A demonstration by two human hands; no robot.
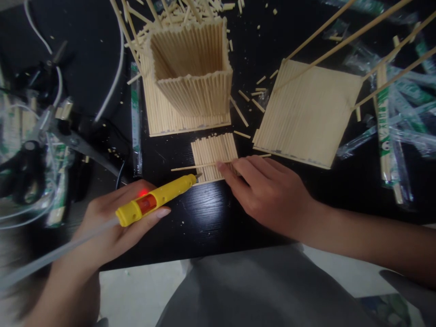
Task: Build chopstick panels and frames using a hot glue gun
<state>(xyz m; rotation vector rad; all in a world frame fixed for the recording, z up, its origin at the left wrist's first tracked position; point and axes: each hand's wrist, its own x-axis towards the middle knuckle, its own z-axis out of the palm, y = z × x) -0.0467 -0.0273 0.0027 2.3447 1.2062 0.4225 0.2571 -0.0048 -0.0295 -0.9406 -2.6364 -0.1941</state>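
My left hand (112, 222) is closed around a yellow glue gun (170, 190), with a long translucent glue stick (68, 250) coming out of its back end and a red light glowing on its side. The gun's metal tip is at the lower left part of a small panel of short wooden sticks (211, 152). Across that panel lies a single thin stick (185, 168), sticking out past both sides. My right hand (269, 190) has its fingers bent over this stick, holding it against the panel.
An open box of wooden sticks (194, 86) stands on a square stick base behind the panel. To the right is a larger square panel (313, 113) with long sticks rising from it. Scissors (30, 159), pliers (78, 145), cables, stick offcuts and plastic wrappers (408, 104) lie around.
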